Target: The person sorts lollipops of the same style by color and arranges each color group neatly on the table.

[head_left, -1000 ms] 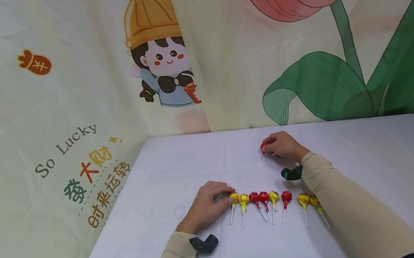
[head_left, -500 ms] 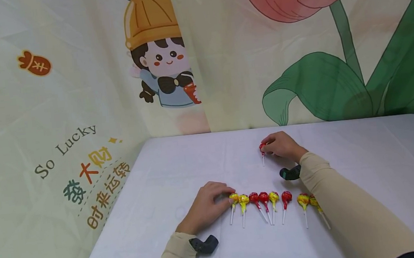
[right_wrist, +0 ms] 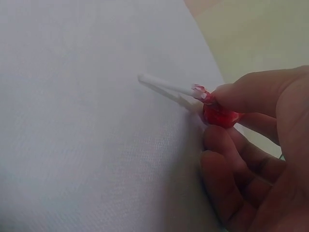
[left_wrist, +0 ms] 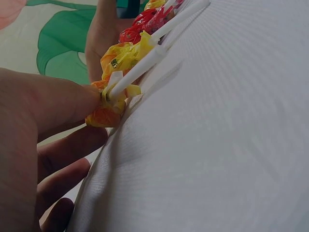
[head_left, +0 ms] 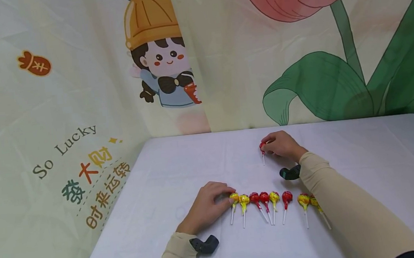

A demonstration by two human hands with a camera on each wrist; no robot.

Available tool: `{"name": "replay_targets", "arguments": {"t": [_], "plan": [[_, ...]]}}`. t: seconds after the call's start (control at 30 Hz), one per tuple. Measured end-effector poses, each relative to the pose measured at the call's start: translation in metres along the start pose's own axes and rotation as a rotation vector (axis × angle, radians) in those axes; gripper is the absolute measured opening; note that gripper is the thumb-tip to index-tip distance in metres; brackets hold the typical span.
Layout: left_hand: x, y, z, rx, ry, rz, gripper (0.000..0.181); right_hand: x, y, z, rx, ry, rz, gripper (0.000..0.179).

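Note:
My left hand [head_left: 207, 204] pinches the wrapped head of a yellow lollipop [left_wrist: 108, 113] at the left end of a row on the table. Its white stick points toward me. Beside it in the row lie another yellow lollipop [head_left: 244, 200], two red lollipops, a yellow one, then a red lollipop [head_left: 287, 197] set slightly apart. Farther back, my right hand [head_left: 283, 145] holds a red lollipop [right_wrist: 219, 115] by its head between thumb and fingers. That lollipop's white stick [right_wrist: 166, 85] lies close over the cloth.
Two more yellow lollipops [head_left: 304, 201] lie at the right end, one partly hidden by my right sleeve [head_left: 351, 202]. A white cloth [head_left: 180, 161] covers the table. Behind it hangs a printed curtain [head_left: 222, 60] with a cartoon figure and a tulip.
My right hand has shifted very slightly left with the red lollipop. The left hand and the row of lollipops stay as they were.

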State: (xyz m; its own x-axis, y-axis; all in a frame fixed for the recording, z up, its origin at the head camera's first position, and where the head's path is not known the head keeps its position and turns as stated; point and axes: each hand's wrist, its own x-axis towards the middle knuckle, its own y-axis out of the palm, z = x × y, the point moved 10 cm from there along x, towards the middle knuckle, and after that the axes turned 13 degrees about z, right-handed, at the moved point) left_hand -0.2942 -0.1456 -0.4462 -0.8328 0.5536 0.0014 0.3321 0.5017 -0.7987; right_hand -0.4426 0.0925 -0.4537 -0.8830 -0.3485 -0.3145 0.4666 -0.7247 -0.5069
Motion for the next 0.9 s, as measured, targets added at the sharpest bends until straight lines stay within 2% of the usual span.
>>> {"name": "replay_targets", "arguments": {"t": [0.57,0.9], "plan": [[0.0001,0.0016,0.0023,-0.005,-0.015,0.002,0.025,-0.0004,-0.0034,-0.0029,0.02,0.017,-0.036,0.04],[-0.0004,0.0,-0.0011,0.008,0.034,-0.018,0.024,-0.0015,-0.0018,-0.0051,0.047,0.018,-0.021,0.041]]}}
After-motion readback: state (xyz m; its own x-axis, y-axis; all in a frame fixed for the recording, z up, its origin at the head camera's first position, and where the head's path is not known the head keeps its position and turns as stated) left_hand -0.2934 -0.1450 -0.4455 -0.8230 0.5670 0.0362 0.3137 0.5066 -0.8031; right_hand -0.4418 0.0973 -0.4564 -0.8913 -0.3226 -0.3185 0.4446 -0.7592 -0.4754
